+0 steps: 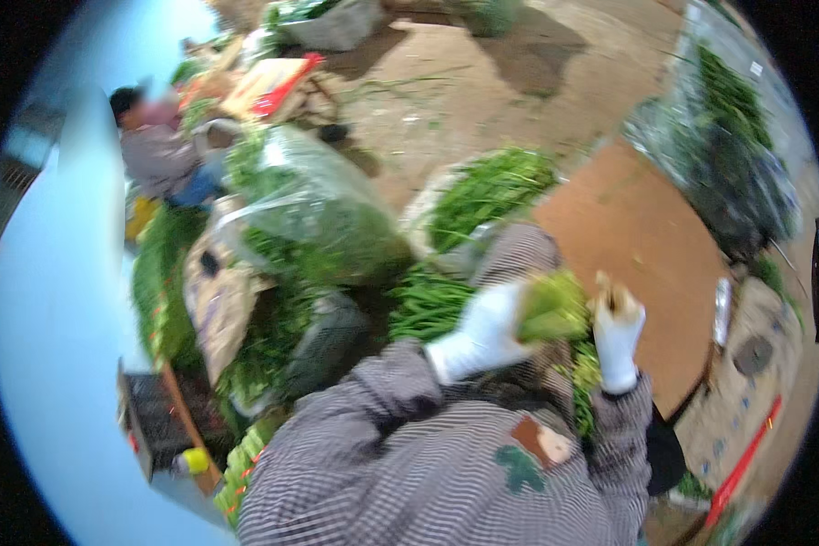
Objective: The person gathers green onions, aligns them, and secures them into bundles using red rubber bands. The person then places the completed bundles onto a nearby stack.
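My left hand [488, 334], in a white glove, grips a bunch of pale green leafy stalks [554, 307] above my lap. Just right of the bunch is my right hand [618, 327], gloved in white with stained fingertips. Its fingers are bent and blurred, so whether something thin is between them is unclear. Loose green stalks [426, 304] lie beside my left wrist, and more leafy greens [585, 382] rest below the bunch. Beyond my knee, long green stems [491, 191] fill an open pale sack [418, 225].
A brown board [645, 273] lies to my right, with a plastic bag of greens [723, 157] behind it. On the left stands a large clear bag of leafy greens [321, 211]. Another person [157, 157] sits beyond it, near a blue wall [48, 293].
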A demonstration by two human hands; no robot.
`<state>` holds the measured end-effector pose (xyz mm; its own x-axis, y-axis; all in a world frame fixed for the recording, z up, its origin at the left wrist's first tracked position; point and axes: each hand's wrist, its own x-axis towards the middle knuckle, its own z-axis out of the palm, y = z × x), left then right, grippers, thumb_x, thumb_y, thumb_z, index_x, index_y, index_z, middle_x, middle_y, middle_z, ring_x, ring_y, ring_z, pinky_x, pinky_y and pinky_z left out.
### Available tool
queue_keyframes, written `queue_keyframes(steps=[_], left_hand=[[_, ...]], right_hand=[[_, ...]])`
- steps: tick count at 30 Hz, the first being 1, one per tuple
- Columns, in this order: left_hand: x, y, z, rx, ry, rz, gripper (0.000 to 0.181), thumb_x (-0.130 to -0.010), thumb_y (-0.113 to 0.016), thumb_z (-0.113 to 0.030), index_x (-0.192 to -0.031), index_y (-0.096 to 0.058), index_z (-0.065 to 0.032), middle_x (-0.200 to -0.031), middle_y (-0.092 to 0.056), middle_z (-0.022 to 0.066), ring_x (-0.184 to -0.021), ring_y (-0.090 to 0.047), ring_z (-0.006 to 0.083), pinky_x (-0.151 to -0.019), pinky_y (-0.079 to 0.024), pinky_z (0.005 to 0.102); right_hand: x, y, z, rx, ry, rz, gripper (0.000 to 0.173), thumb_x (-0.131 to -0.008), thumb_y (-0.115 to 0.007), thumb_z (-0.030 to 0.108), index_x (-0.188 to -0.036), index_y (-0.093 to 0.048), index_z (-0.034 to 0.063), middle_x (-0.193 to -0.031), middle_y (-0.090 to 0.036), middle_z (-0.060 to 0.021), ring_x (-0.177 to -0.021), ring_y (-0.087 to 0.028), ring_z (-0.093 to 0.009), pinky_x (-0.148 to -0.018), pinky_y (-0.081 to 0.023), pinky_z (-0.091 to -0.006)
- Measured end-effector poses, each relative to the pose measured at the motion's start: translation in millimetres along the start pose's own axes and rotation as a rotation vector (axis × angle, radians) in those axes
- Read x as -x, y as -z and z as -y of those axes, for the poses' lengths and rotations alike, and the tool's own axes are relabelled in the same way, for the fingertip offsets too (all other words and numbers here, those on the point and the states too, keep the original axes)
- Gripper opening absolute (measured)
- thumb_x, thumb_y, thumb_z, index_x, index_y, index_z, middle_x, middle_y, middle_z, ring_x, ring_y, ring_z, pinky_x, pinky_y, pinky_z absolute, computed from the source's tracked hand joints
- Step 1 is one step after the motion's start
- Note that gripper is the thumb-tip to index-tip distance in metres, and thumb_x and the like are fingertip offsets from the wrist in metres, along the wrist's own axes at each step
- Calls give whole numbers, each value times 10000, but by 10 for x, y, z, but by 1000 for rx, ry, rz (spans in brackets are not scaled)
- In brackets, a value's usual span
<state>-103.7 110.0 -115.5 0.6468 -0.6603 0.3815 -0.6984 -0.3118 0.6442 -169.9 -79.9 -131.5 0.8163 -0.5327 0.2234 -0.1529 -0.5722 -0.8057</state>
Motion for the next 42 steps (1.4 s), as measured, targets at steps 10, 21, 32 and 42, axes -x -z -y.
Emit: queue_keyframes(steps=[10,21,32,42], left_hand=[[241,675,693,560,231,-254,951,-660,-737,-82,-1385,-126,-8,-1296,-422,166,-1179,-459,238,-977,-384,349],[364,452,748,709,116,-270,929,-656,-751,-36,-1362,-147,-30,-1288,-428,184,-1178,-472,270,-976,-402,373],[402,115,828,587,73,-282,879,-554,-722,-46,-1301,-265,25,-1207,-461,180,-1106,-507,259,-943,-418,352],[424,164,864,448,-27,-241,915,-599,-782,-110,-1315,-229,32,-1214,-466,209,-1099,-525,305,-936,-424,398]], right_hand=[[-380,-266,267,-538,-88,306,462,-772,-665,20,-1216,-546,67,-909,-582,-14,-795,-524,-87,-753,-458,-231],[-250,-572,1276,-178,456,395,330,-650,-730,57,-956,-613,12,-910,-583,-123,-896,-570,-277,-784,-464,-341],[-394,47,783,193,267,-165,117,-715,-577,-86,-784,-608,3,-705,-608,-94,-638,-589,-188,-564,-487,-297],[-107,-262,1077,307,528,352,279,-697,-677,181,-932,-582,63,-675,-539,-55,-620,-570,-238,-514,-456,-337]])
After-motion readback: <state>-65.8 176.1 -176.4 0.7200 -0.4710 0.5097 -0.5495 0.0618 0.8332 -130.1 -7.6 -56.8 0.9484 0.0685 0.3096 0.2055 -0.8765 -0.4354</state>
